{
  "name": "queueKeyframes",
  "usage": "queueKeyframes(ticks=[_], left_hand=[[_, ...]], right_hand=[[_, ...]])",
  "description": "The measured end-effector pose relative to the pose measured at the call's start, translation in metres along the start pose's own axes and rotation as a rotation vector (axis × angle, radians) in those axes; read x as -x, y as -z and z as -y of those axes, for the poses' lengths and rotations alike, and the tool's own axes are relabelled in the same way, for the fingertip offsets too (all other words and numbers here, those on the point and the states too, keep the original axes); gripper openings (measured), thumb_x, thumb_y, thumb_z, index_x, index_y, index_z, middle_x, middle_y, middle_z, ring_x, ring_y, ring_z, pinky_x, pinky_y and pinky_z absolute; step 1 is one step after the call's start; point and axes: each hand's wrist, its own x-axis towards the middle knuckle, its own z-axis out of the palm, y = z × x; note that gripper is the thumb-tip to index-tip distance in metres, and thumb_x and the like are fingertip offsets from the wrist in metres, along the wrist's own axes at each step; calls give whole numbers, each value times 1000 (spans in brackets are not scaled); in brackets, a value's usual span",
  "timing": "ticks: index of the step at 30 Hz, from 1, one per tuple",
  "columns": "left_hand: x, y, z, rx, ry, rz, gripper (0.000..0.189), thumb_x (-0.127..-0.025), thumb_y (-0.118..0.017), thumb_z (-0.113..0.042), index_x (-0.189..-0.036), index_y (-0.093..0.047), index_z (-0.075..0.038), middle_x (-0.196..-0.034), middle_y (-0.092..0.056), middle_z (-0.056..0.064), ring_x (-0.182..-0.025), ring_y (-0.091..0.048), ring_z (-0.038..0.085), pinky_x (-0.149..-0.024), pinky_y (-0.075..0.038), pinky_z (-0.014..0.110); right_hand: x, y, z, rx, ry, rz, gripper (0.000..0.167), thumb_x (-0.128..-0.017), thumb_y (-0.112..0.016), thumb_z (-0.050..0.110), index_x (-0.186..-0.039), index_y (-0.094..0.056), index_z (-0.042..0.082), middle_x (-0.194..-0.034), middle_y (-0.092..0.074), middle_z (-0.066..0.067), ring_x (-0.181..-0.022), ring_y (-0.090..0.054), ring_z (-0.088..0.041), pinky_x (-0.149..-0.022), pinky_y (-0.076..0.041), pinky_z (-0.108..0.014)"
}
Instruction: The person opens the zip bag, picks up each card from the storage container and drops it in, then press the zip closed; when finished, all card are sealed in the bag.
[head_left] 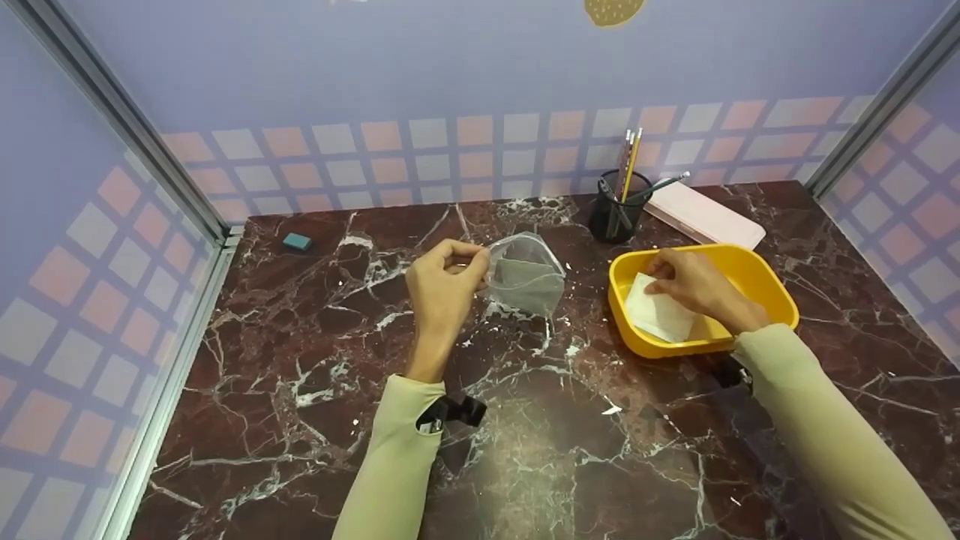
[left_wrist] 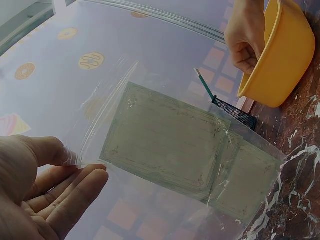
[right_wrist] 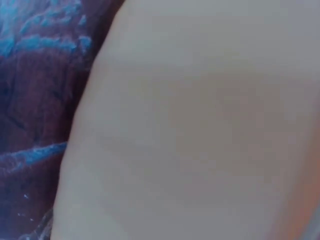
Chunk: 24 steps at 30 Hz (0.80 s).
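My left hand [head_left: 444, 285] pinches the edge of a clear zip bag [head_left: 529, 247] between thumb and fingers, above the table. Greenish printed paper cards [left_wrist: 165, 140] lie inside the bag, seen best in the left wrist view. Over at the right, my right hand [head_left: 694, 283] reaches into a yellow plastic basin [head_left: 780, 300]. Its thumb and fingers pinch the top of a pale, square piece of paper [head_left: 660, 311], which leans inside the basin. A blurred pale surface fills most of the right wrist view, hiding the hand's work there.
Behind the basin stand a black mesh cup [head_left: 615, 217] of pencils and a pale pink case [head_left: 705, 214]. A teal eraser [head_left: 297, 241] lies at the back left. Small white scraps [head_left: 612, 410] dot the dark marbled table [head_left: 300, 450]. Patterned panels enclose the back and sides.
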Motion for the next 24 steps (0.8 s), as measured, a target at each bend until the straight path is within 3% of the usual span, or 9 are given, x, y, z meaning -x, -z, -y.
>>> queueKeyframes(ticks=[7,14,20,24], left_hand=[[1,0,1,14,0,2,6,-90,-82,0,-90,-77,3,-84,-78,11,-66,-76,20,-57,-67,32],[1,-1,0,11,6,4,6,-90,-82,-1,-90,-77,3,-84,-78,11,-66,-75,19,-57,-67,32],[1,-1,0,23,6,8,5,-90,-81,0,-90,-77,3,-85,-78,11,-67,-76,21,-57,-67,32],[1,-1,0,34,5,9,5,-90,-81,0,-90,-77,2,-83,-78,10,-68,-76,23,-58,-67,33]], right_hand=[[0,4,6,32,27,-14,17,-94,-80,3,-105,-71,-7,-96,-75,-23,-85,-69,-34,-76,-62,-46],[1,12,16,21,-7,-34,11,-100,-72,4,-105,-72,-6,-96,-75,-22,-82,-67,-32,-71,-58,-35],[1,20,27,14,-2,-52,19,-100,-68,1,-116,-69,-9,-102,-73,-26,-91,-69,-40,-81,-60,-53],[0,25,35,16,48,-102,24,-98,-67,-3,-121,-69,-9,-101,-73,-25,-87,-68,-37,-73,-59,-40]])
